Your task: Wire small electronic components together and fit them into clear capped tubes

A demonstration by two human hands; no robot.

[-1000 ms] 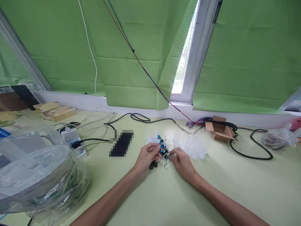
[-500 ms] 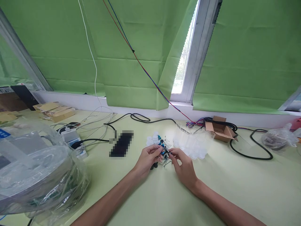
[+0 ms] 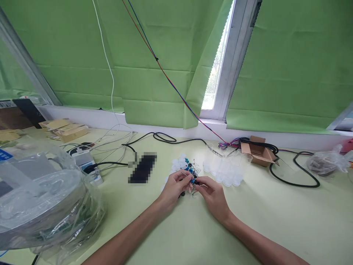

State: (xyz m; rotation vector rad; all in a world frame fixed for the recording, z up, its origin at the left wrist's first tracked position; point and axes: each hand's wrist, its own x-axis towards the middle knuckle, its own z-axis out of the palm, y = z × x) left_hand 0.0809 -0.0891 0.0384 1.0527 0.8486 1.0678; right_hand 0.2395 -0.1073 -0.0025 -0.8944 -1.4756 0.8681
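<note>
My left hand (image 3: 175,187) is closed in a pinch on a small blue part with thin wire leads (image 3: 192,181), which looks like an electronic component. Facing it, my right hand (image 3: 213,190) has thumb and fingers pressed together at the right side of that part, on a small dark piece that I cannot make out. Both sets of fingertips nearly meet. Behind and beneath them lies a tangled heap of blue and black wire-leaded components (image 3: 195,170), partly hidden by the hands. Black round pieces (image 3: 182,194) show just below my left fingers.
Translucent plastic cups (image 3: 226,175) lie to the right, and whitish translucent pieces (image 3: 179,162) behind my left hand. A cardboard box (image 3: 257,156) and black cables (image 3: 296,184) are farther right. A bagged reel (image 3: 49,206) fills the left; a power strip (image 3: 88,165) stands behind it.
My right hand has moved slightly left, bringing its fingertips closer to my left hand. The left hand stays nearly in place.
</note>
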